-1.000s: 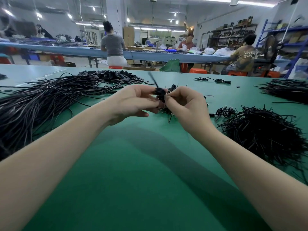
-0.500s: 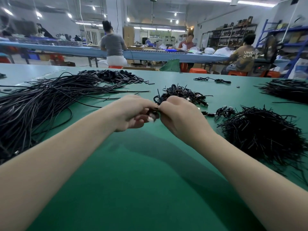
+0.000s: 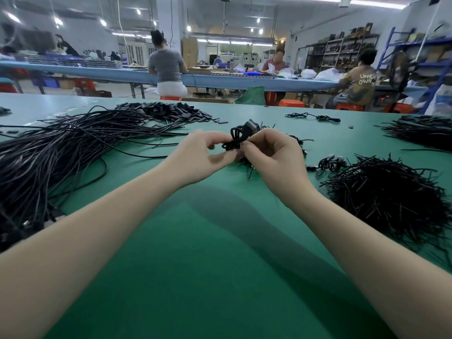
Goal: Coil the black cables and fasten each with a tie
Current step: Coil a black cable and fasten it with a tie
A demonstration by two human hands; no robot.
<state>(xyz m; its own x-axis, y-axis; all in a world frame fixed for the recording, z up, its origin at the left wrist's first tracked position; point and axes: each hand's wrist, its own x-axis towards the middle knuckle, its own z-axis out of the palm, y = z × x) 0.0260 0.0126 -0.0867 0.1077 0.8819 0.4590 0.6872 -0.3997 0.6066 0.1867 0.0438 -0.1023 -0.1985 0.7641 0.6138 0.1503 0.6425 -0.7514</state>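
Green felt is covering the counter point(image 3: 220, 241) where you are working, and other people are sitting at a long blue bench beyond it. You are holding a small coiled cable point(image 3: 236, 140) up off the counter between both hands. Your right hand point(image 3: 274, 157) is pinching the bundle with its fingers point(image 3: 253, 143) curled round the near side, probably to keep the loops from springing apart. Your left hand point(image 3: 200, 155) is meeting it from the other side, thumb and fingertips closing on the coil's end, though motion blur is hiding exactly how they are gripping. Whether a tie is already on the coil I cannot tell.

Left of your fingers a long heap of loose cables point(image 3: 61, 152) is lying within easy reach as stock; right of them a pile of ties point(image 3: 391, 199) is waiting. Just behind your fingers, finished coils point(image 3: 330, 163) are collecting.

Compared with half a second ago, you are holding the coil higher, above the knuckles rather than buried between closed fists, and your left fingers are opening outward.
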